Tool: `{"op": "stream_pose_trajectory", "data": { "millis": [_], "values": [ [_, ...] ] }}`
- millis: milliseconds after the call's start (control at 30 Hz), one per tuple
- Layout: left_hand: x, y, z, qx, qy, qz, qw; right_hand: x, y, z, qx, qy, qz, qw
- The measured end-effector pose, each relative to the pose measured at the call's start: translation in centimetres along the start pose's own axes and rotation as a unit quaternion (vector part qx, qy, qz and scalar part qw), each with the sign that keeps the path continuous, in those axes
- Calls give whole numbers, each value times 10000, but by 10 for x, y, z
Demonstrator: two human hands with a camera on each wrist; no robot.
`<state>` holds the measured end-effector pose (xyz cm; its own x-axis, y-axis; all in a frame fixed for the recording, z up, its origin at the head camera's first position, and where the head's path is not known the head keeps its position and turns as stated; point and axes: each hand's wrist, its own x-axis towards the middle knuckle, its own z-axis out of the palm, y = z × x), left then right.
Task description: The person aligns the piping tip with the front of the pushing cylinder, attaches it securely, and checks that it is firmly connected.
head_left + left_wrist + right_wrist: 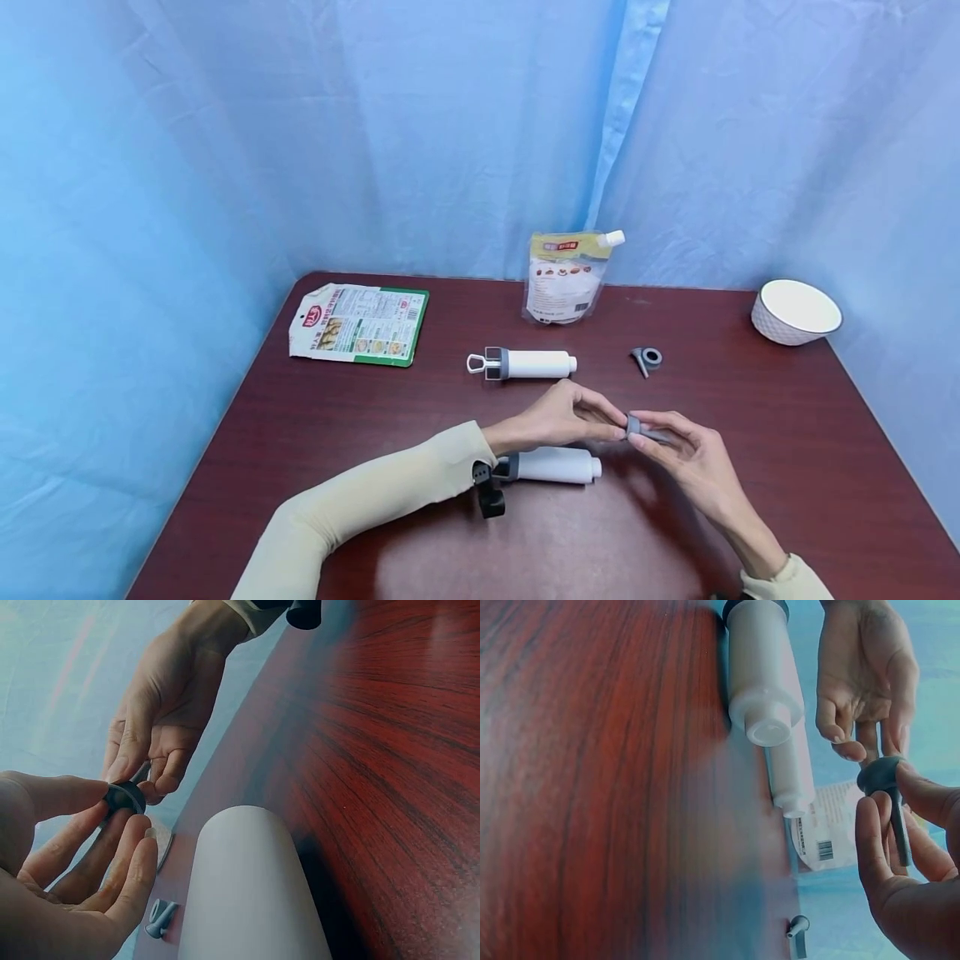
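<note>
Both hands meet over the right half of the table at a small grey nozzle (634, 427) with a round ring end and a thin spout. My left hand (558, 417) pinches the ring end between thumb and fingers. From the other side, my right hand (701, 467) pinches the same piece, its spout (901, 832) pointing back along the right palm in the right wrist view. Below the left wrist lies a white syringe-like tube (555, 465) with a grey collar, its handle end partly hidden by the sleeve. A similar white tube (538, 364) with a loop handle lies farther back.
Small grey nozzle pieces (651, 359) lie behind the right hand. At the back stands a spouted pouch (562, 279). A green-edged food packet (367, 325) lies at left, and a white bowl (780, 325) stands at the far right edge. Blue curtains (450, 142) surround the table.
</note>
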<state>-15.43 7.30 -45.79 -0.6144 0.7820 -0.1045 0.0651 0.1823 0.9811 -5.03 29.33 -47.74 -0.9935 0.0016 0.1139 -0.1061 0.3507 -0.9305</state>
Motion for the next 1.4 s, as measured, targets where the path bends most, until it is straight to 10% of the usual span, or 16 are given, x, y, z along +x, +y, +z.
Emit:
{"op": "stream_pose_trajectory", "data": {
  "millis": [233,467,700,1033,1400],
  "values": [
    [-9,3,-6,155,53,215,9996,0,1,1,54,-60,103,9999],
    [-22,4,-18,1239,-78,408,9914,-1,3,1,-46,-10,12,10000],
    [-36,-2,-24,2816,-227,803,9559,-3,5,1,-140,-14,34,9999],
    [-59,-11,-34,3915,-196,472,9188,-7,4,-1,-331,-85,240,9991],
    [-76,-25,-50,3760,-524,416,9242,-14,4,-1,-381,-183,318,9986]
  ]
}}
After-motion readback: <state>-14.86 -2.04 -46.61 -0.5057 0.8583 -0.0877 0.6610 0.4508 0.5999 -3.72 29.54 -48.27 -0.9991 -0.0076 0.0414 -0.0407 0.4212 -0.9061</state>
